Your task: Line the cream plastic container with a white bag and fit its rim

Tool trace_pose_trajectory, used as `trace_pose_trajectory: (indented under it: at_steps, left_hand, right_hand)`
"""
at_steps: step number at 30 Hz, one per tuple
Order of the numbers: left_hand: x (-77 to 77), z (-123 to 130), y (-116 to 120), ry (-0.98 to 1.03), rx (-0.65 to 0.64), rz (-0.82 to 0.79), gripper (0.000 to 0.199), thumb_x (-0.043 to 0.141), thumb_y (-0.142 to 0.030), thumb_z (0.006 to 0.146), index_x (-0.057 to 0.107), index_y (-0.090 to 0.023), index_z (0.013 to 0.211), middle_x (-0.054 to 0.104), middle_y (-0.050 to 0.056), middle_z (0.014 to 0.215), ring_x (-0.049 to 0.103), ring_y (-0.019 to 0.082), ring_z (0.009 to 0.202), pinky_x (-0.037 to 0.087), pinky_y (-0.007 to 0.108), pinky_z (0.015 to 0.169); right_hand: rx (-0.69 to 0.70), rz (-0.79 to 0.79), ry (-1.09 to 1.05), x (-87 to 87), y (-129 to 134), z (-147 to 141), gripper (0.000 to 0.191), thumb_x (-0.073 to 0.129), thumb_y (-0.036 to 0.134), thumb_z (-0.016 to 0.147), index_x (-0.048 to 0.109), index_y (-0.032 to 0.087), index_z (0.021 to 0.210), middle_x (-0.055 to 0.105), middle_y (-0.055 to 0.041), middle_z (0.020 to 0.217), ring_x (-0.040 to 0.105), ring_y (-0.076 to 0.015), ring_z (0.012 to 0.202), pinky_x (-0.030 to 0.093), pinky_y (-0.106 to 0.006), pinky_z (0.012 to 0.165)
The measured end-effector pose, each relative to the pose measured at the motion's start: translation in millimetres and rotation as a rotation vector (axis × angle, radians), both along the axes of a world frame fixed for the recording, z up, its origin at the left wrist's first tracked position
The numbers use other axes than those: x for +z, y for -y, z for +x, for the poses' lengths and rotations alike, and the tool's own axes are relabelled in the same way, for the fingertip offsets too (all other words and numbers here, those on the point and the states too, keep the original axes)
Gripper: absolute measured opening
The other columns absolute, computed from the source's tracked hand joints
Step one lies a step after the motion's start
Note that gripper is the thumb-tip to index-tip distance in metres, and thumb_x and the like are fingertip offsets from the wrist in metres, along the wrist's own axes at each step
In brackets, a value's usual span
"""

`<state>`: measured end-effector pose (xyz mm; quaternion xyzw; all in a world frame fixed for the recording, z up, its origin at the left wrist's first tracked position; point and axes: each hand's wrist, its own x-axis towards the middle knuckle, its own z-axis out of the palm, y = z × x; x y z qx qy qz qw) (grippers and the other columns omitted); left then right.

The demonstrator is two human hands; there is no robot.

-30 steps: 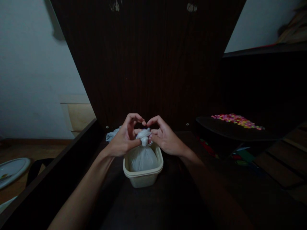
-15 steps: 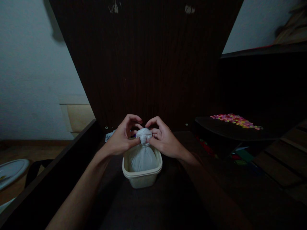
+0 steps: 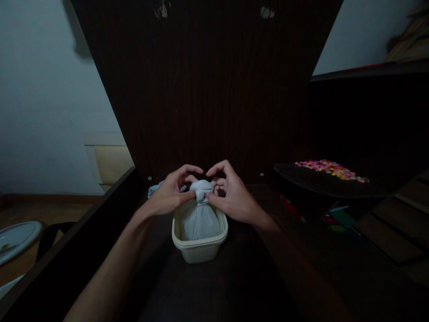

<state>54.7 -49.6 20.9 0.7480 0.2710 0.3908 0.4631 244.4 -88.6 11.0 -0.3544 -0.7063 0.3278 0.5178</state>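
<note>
A white plastic bag, thin and full-looking, sits in a cream rectangular basket with a ribbed side. Its neck is gathered into a twisted knot with a puffed top. On the left of the knot, my left hand has its thumb pressed to it and its fingers curled behind. From the right, my right hand grips the same knot, thumb in front and index finger arched above. Both index fingertips are raised off the bag and close together. What the bag contains is hidden.
A dark wooden panel rises behind the basket. At left runs a low dark side board; a crumpled light cloth-like item lies behind my left hand. A dark shelf at right carries small pink and yellow pieces.
My index fingers have straightened and their tips have come closer together above the knot. Both hands stay at the bag's neck, and the view has shifted very slightly.
</note>
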Motion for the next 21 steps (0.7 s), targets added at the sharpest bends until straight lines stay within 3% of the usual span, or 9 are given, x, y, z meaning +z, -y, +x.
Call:
trace_pose_trajectory:
  at_steps: [6,15,21]
  left_hand:
    - [-0.8,-1.3,0.4,0.045,0.017,-0.056,0.049,0.076,-0.013,0.071,0.051,-0.018,0.113,0.066,-0.003,0.077,0.065,0.014,0.072,0.049,0.024,0.065]
    - [-3.7,-0.4,-0.3,0.138,-0.17,-0.153,0.055,0.081,-0.018,0.075,0.044,-0.02,0.115,0.07,-0.002,0.081,0.067,0.013,0.07,0.05,0.023,0.065]
    - [-4.9,1.2,-4.2,0.235,-0.176,-0.096,0.056,0.084,-0.01,0.068,0.046,-0.021,0.107,0.06,-0.003,0.09,0.064,0.011,0.076,0.05,0.021,0.066]
  right_hand:
    - [-0.124,0.096,0.147,-6.1,-4.6,0.2,0.033,0.059,0.008,0.073,0.047,0.024,0.099,0.053,-0.002,0.101,0.056,-0.0136,0.08,0.045,-0.026,0.062]
    - [-0.184,0.199,0.258,-4.9,-5.6,0.7,0.028,0.054,0.006,0.076,0.049,0.022,0.098,0.057,-0.0023,0.098,0.058,-0.0147,0.081,0.047,-0.029,0.069]
    - [-0.132,0.12,0.201,-3.7,-4.4,-1.6,0.02,0.055,0.013,0.085,0.049,0.022,0.101,0.061,-0.0028,0.096,0.062,-0.0161,0.088,0.051,-0.031,0.075]
